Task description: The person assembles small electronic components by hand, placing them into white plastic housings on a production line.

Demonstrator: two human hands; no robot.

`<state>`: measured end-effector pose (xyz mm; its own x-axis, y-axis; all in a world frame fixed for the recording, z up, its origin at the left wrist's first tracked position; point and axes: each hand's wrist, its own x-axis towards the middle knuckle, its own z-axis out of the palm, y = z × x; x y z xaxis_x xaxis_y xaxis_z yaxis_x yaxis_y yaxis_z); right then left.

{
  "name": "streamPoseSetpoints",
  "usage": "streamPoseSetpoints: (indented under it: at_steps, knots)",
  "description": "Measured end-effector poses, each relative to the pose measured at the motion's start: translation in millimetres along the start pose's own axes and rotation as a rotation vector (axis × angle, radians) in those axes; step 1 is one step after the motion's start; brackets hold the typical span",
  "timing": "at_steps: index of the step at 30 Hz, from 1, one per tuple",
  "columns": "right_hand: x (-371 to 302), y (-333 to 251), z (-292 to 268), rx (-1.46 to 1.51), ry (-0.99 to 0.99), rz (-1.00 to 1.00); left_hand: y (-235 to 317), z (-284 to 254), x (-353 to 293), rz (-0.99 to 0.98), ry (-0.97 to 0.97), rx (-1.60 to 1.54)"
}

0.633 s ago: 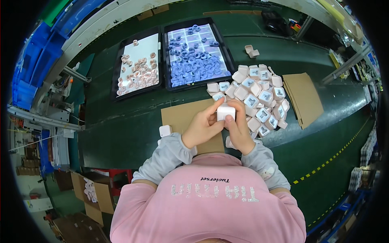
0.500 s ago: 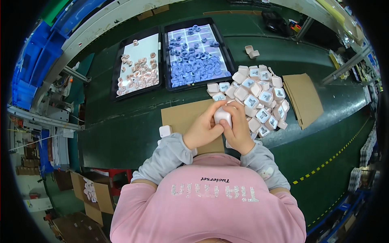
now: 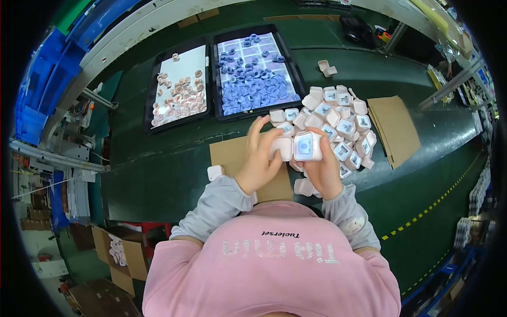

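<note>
A small pale pink hinged case (image 3: 308,147) lies opened out between my hands above a cardboard sheet (image 3: 231,153). Its base shows a white insert with a blue round shape. My right hand (image 3: 326,171) grips the base, thumb along its right side. At the case's lid, on the left, my left hand (image 3: 257,165) pinches with thumb and fingers while its upper fingers stick up. Right beside my right hand spreads a heap of similar cases (image 3: 338,127), many open with dark and blue inserts. A closed white case (image 3: 215,172) rests left of my left forearm.
Two black-rimmed trays stand at the back: one holds beige ring-like pieces (image 3: 185,98), the other blue ones (image 3: 253,90). Folded cardboard (image 3: 393,129) lies right of the heap. One open case (image 3: 327,68) sits farther back. A carton (image 3: 120,251) stands on the floor at lower left.
The case was closed between both hands; now it is open, its lid swung to the left. My left hand has shifted left and its fingers have spread.
</note>
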<state>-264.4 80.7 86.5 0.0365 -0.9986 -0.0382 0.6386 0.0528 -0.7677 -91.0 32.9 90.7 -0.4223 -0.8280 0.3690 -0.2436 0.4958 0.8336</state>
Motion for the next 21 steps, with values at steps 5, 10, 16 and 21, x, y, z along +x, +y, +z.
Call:
streamPoseSetpoints:
  at_steps: [5,10,16,21]
  knots:
    - [-1,11,7,0.128,0.023,0.071,31,-5,8,0.189,-0.125,0.315]
    - [-4,16,-4,-0.063,0.008,0.01,8,3,9,0.101,-0.148,0.069]
    - [-6,20,-11,-0.375,0.006,-0.044,-7,0,8,0.059,-0.256,0.034]
    - [-2,23,-10,-0.582,0.132,-0.212,-16,13,7,0.06,-0.209,-0.091]
